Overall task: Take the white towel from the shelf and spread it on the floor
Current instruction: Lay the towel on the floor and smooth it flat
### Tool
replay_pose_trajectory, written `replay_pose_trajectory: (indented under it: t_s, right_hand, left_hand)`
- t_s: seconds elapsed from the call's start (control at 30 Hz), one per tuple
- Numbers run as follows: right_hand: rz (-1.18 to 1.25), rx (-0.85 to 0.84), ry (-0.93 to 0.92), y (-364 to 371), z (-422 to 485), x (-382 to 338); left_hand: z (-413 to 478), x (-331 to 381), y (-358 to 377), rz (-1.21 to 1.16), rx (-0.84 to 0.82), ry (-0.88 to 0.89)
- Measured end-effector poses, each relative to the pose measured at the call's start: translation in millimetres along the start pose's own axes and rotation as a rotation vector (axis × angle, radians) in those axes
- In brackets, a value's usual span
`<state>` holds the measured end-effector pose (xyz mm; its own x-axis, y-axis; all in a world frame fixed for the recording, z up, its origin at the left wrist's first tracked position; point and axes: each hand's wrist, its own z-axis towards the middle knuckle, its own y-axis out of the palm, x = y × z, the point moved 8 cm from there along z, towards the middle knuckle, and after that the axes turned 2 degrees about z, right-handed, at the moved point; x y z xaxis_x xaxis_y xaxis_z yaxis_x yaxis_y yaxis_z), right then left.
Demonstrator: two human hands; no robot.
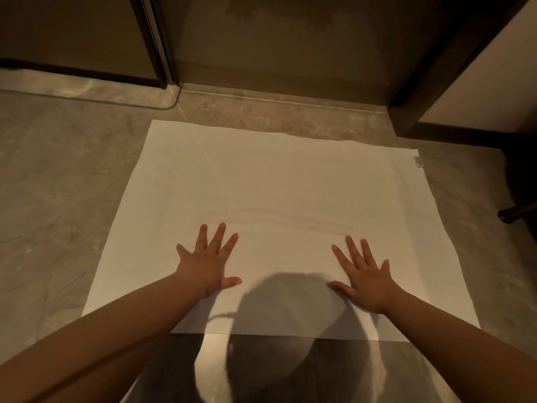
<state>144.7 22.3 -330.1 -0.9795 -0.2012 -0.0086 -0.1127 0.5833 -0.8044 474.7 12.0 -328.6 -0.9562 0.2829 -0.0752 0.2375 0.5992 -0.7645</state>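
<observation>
The white towel (270, 184) lies unfolded and flat on the stone floor, a small tag at its far right corner. A faint ripple crosses it just beyond my fingertips. My left hand (207, 261) rests palm down on the towel's near half, fingers spread. My right hand (363, 276) lies flat on the towel too, further right, fingers apart. Neither hand grips the cloth. My shadow falls over the near edge between the arms.
Grey marbled floor (58, 199) surrounds the towel. A glass door with a dark frame (158, 48) and a raised threshold (276, 101) run along the far side. A dark wall post (421, 82) stands at right, and a dark furniture leg (515, 213) near the right edge.
</observation>
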Motion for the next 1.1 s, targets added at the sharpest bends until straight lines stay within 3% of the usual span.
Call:
replay_pose_trajectory:
  t_s: [1.1]
  right_hand:
    - [0.045, 0.032, -0.011, -25.9, 37.0, 23.4]
  left_hand:
    - [35.3, 1.0, -27.8, -0.066, 0.040, -0.018]
